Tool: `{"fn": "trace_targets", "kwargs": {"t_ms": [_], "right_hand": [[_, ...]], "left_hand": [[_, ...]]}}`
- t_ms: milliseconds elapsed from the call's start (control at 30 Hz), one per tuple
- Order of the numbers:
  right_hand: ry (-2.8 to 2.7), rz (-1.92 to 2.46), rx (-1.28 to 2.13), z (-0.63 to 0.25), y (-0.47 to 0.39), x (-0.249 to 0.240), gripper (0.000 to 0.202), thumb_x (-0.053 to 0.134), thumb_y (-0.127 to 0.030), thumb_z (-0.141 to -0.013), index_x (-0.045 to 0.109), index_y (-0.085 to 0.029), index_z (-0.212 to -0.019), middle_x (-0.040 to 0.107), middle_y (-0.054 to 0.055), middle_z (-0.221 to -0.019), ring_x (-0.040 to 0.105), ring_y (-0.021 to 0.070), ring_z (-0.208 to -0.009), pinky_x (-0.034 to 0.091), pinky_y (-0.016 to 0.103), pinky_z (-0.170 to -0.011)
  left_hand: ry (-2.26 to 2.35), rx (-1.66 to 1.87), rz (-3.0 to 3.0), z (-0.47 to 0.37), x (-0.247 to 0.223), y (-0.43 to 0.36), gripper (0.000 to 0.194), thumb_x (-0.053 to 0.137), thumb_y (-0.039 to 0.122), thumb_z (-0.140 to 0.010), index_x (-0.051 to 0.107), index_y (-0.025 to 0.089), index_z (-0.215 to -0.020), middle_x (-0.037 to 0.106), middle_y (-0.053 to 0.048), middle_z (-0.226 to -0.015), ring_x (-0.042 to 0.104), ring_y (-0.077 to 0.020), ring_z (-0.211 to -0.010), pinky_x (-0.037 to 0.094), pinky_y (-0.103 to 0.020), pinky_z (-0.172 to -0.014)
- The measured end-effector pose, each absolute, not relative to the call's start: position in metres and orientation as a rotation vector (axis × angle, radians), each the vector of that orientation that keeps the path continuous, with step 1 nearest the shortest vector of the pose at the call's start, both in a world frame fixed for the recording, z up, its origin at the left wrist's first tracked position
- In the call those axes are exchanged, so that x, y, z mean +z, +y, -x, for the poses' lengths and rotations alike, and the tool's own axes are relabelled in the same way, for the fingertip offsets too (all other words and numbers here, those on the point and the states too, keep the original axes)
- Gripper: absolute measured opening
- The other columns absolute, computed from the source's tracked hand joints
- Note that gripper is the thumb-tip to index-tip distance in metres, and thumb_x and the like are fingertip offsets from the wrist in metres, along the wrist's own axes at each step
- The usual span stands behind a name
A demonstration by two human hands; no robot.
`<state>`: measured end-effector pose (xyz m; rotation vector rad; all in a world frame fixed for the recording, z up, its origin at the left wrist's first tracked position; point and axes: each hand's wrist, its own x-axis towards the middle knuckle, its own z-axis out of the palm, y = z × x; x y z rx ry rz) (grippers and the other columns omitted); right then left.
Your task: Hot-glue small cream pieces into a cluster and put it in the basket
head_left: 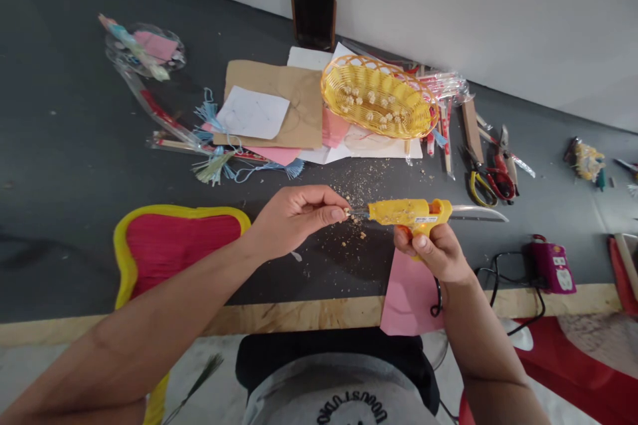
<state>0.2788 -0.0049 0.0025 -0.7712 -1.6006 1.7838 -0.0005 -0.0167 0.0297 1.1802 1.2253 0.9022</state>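
My right hand (436, 251) grips a yellow hot glue gun (399, 212) by its handle, the nozzle pointing left and a clear glue stick (478, 214) jutting from the back. Between thumb and forefinger, my left hand (299, 218) pinches a small pale piece (346, 212) right at the nozzle tip. Its exact shape is mostly hidden by the fingers. Beyond both hands, a yellow woven basket (339, 103) holds several small cream-coloured clusters (371, 97). Pale crumbs (362, 235) lie scattered on the dark table beneath the nozzle.
Left of my forearm lies a red panel with yellow trim (182, 246). Blue tassels (284, 170), brown cardboard (274, 89) and papers spread behind my hands. Red-handled pruners (502, 179) and yellow-handled pliers (481, 187) lie right. A black cord runs by a purple outlet box (553, 265).
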Motion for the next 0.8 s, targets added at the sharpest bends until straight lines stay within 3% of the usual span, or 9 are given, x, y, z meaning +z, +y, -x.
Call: {"fn": "trace_targets", "kwargs": {"t_ms": [800], "right_hand": [[-1.576, 0.758, 1.829, -0.2816, -0.0051, -0.0033, 0.025, 0.056, -0.045, -0.100, 0.056, -0.024, -0.088, 0.043, -0.002, -0.072, 0.034, 0.0125, -0.058, 0.026, 0.030, -0.053]], "left_hand": [[1.235, 0.875, -1.220, 0.0013, 0.0295, -0.0170, 0.026, 0.073, 0.043, -0.078, 0.076, 0.017, -0.080, 0.065, -0.001, -0.065, 0.050, -0.0116, -0.056, 0.037, -0.023, -0.051]]}}
